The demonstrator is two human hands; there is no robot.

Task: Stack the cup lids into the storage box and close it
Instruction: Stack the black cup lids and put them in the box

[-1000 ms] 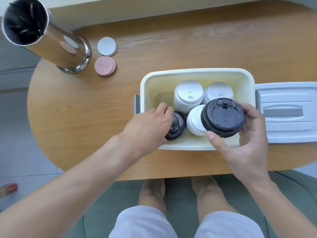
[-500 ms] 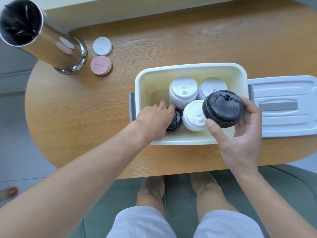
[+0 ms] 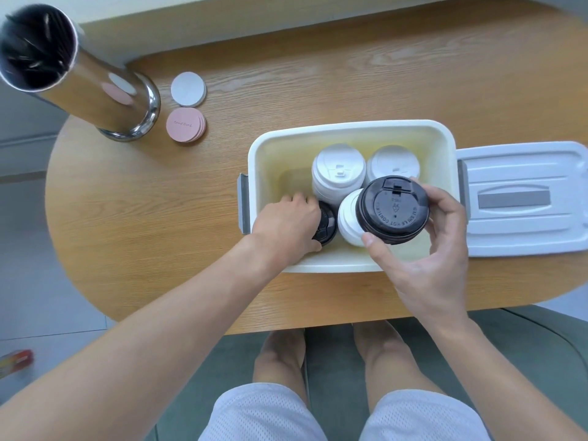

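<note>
Already inside the storage box (image 3: pixel 350 130), the left hand (image 3: pixel 288 222) gripped a low black stack (image 3: pixel 327 222). Above its near-right corner, the right hand (image 3: pixel 436 249) pinched 1 black lid stack (image 3: pixel 392 209) by the rim; light, thin plastic, probably slippery.

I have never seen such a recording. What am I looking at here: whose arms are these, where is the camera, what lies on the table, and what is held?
There is no machine here. A person works with two bare hands, and the single camera sits on the person's head, looking down, so you also see their knees below the wooden table.

On the table stands an open white storage box. Its lid lies beside it on the right. Inside the box are stacks of white cup lids and a black stack at the near left.

The right hand holds a stack of black cup lids over the box. The left hand reaches into the box and grips the black stack there.

Further left stand a metal cylinder and some pink and white round discs.
</note>
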